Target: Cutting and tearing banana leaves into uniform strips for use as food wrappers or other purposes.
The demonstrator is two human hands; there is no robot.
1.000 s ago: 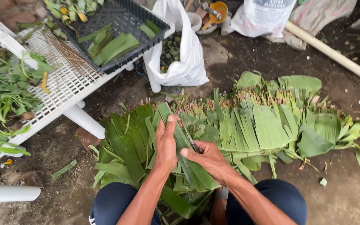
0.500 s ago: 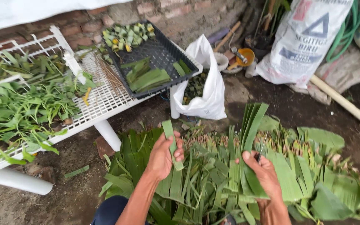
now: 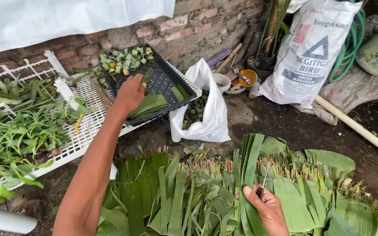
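the left hand (image 3: 130, 92) reaches over the black tray (image 3: 171, 78), fingers closed on a thin leaf strip (image 3: 146, 75); the right hand (image 3: 265, 209), below the tray, pinches long leaves (image 3: 248, 170); these look light, limp, tearable, best held mid-length.

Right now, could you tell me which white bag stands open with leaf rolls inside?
The small plastic bag beside the black tray; the big printed sack looks closed.
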